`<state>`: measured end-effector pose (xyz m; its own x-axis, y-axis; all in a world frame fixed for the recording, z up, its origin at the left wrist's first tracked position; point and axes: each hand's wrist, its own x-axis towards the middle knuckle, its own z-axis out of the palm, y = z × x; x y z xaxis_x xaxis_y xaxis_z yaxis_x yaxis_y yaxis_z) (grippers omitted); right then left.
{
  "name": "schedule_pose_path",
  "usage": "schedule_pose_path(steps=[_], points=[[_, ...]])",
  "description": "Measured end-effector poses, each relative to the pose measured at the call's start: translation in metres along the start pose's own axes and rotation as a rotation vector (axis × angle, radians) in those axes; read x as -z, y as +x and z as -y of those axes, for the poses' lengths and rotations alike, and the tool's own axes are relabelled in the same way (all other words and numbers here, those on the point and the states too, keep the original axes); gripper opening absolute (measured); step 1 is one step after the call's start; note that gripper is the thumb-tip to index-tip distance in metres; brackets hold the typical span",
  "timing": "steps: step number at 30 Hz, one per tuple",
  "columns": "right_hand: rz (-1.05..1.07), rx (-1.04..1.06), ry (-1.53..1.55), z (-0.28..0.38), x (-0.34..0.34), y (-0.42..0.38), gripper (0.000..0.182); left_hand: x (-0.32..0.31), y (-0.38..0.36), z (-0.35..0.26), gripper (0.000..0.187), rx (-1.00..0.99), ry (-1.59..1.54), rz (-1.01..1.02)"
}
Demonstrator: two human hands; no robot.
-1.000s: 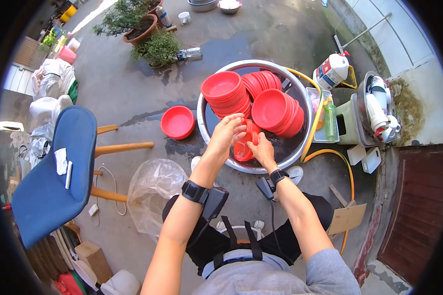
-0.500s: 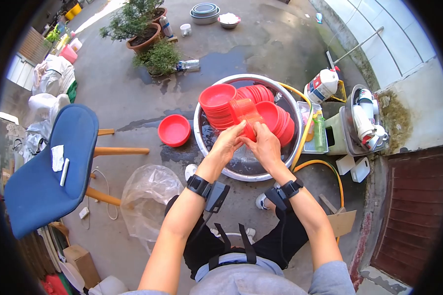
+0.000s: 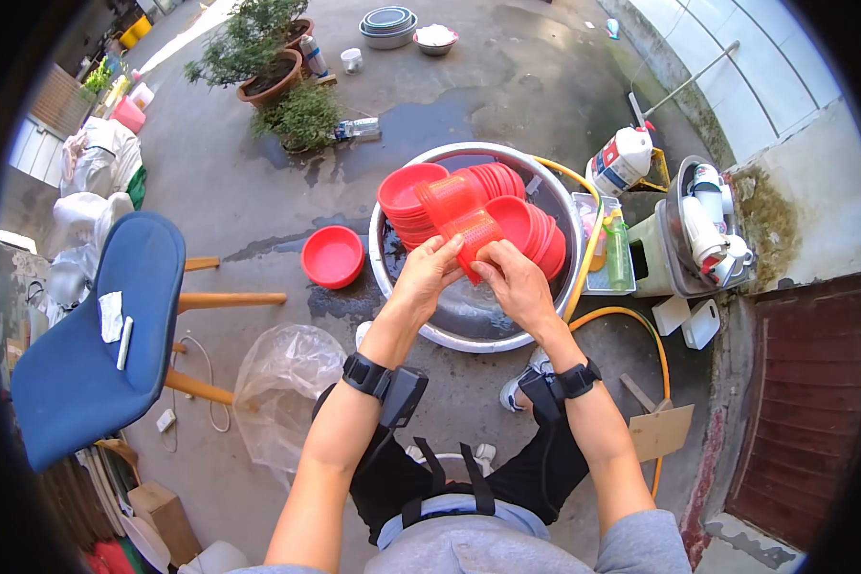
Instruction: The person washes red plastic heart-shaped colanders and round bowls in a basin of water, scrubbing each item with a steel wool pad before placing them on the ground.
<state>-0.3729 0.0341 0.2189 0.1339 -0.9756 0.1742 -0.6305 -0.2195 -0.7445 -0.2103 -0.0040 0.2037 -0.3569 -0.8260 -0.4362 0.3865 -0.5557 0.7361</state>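
A thin red mesh-like piece [image 3: 471, 230] is pinched between my left hand [image 3: 430, 273] and my right hand [image 3: 515, 279], above a large round metal basin [image 3: 430, 332]. Fingers of both hands are closed on its lower edge, and its upper part spreads over the bowls. Inside the basin, red bowls [image 3: 405, 187] are stacked at the left, with more red bowls [image 3: 521, 225] leaning in rows at the right and back. One red bowl [image 3: 333, 256] sits on the ground left of the basin.
A blue chair [image 3: 115, 325] and a clear plastic bag [image 3: 282, 387] are at the left. Right of the basin are a yellow hose [image 3: 662, 368], a tray with a green bottle [image 3: 618, 256], a white jug [image 3: 622, 161] and a loaded bin [image 3: 652, 256]. Potted plants [image 3: 268, 81] stand behind.
The red piece is spread wider and reaches further left over the bowls. My hands have moved slightly apart, still holding it. The whole view has shifted slightly.
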Motion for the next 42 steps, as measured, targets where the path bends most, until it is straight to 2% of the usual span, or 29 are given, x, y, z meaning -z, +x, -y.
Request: schedule_pose_path(steps=[7, 9, 11, 13, 15, 17, 19, 24, 29, 32, 33, 35, 37, 39, 42], points=[[-0.004, -0.001, 0.088, -0.014, 0.008, 0.005, 0.013, -0.004, -0.003, -0.01, 0.031, -0.018, 0.125, -0.005], [-0.181, -0.09, 0.119, -0.033, 0.018, 0.009, 0.014, 0.004, -0.004, -0.013, 0.032, -0.007, 0.135, -0.02], [-0.259, -0.181, 0.128, -0.048, 0.031, 0.01, 0.014, 0.006, -0.009, -0.018, 0.032, 0.005, 0.153, -0.075], [-0.322, -0.154, 0.042, -0.047, 0.035, 0.009, 0.014, 0.011, -0.008, -0.016, 0.031, -0.007, 0.16, -0.086], [-0.292, -0.205, -0.092, -0.043, 0.035, 0.005, 0.015, 0.016, -0.002, -0.013, 0.03, -0.084, 0.148, -0.192], [-0.231, -0.205, -0.088, -0.047, 0.029, 0.001, 0.016, 0.015, 0.0, -0.015, 0.028, -0.123, 0.127, -0.238], [0.035, -0.162, -0.216, -0.046, 0.023, -0.004, 0.017, 0.015, 0.002, -0.019, 0.029, -0.214, 0.046, -0.305], [0.335, -0.053, -0.389, -0.068, -0.015, -0.013, 0.015, 0.014, 0.003, -0.02, 0.031, -0.226, 0.065, -0.293], [0.338, -0.082, -0.519, -0.062, -0.027, -0.008, 0.013, 0.016, 0.005, -0.013, 0.028, -0.141, 0.037, -0.218], [0.033, -0.075, -0.39, -0.04, -0.014, 0.002, 0.012, 0.013, 0.003, -0.014, 0.031, -0.119, 0.057, -0.2], [0.035, -0.075, -0.389, -0.03, -0.01, 0.004, 0.012, 0.012, 0.002, -0.013, 0.032, -0.117, 0.071, -0.18], [-0.174, 0.003, -0.166, -0.012, -0.004, 0.01, 0.011, 0.008, 0.0, -0.013, 0.033, -0.115, 0.071, -0.159], [-0.189, 0.005, -0.061, -0.002, -0.007, 0.01, 0.011, 0.003, -0.001, -0.01, 0.033, -0.105, 0.084, -0.102], [-0.113, -0.025, 0.15, 0.007, -0.012, 0.009, 0.012, -0.003, -0.003, -0.003, 0.033, -0.099, 0.085, -0.082], [-0.085, -0.075, 0.144, 0.006, -0.015, 0.007, 0.013, -0.009, -0.003, 0.007, 0.031, -0.101, 0.083, -0.083]])
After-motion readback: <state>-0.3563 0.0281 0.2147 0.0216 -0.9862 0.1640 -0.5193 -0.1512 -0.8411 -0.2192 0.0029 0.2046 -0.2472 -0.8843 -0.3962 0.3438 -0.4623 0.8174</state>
